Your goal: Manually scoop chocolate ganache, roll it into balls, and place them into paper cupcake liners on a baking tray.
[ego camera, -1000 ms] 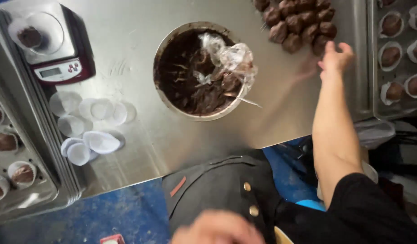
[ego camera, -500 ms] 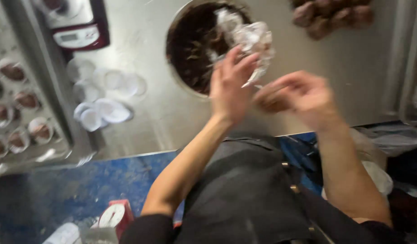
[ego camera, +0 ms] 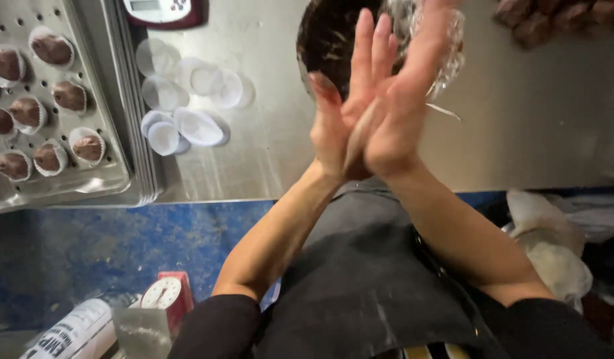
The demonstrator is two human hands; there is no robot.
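Steel worktop carries a bowl of dark chocolate mix at its far edge. Just near of it, left hand and right hand press flat together, fingers straight, holding nothing. Empty white paper cups lie to the left.

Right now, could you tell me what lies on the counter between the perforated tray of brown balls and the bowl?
In the head view, loose white paper cups lie scattered on the steel between the tray and the bowl.

A commercial bakery or confectionery kitchen. A stainless steel worktable fills the upper frame. At upper left, a perforated baking tray holds chocolate sweets in paper cups beside a digital scale.
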